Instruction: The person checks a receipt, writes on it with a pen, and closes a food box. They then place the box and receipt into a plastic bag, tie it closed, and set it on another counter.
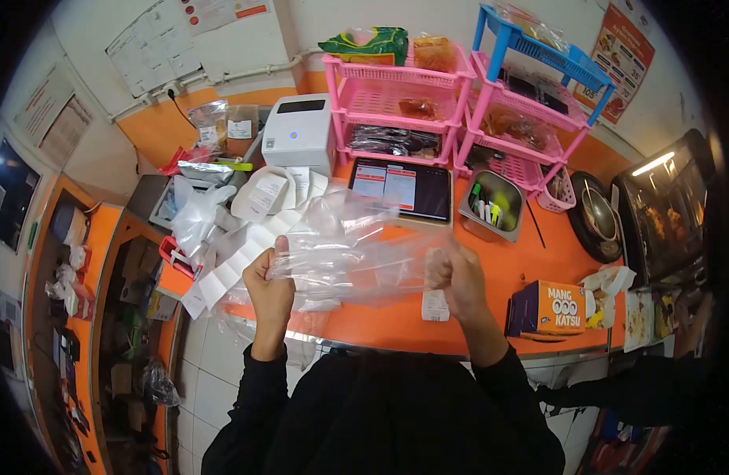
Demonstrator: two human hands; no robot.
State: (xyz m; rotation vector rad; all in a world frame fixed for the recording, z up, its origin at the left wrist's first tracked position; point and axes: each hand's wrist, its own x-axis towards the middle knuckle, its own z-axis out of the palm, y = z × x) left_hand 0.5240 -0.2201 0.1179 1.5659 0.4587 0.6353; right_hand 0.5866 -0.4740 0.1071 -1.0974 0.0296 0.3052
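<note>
At the centre of the frame, a wide, clear, thin plastic bag (348, 265) is being held stretched sideways above the orange desk (380, 331). The step in hand is judged to be the spreading or straightening of the film. For the next move, both ends probably need to be kept secured and the tension even, so that the thin film is not torn or snagged on the loose papers beneath.

The bag's near end is gathered in the left hand (271, 291), whose grip is closed like a fist, with the thumb raised. The other end is pinched in the right hand (457, 281), where the grip is closed too, though the fingers are blurred. Between them the film is drawn into long, shiny creases, and the desk is seen through it; whether it is opened at the mouth cannot be told. No contents are seen inside.

Left of centre, a long white paper strip (249, 252) is partly covered by film. Above the bag, a black-framed tablet (400, 188) is set on the desk, and below the right hand a small white printed slip (435, 307) is seen.
</note>
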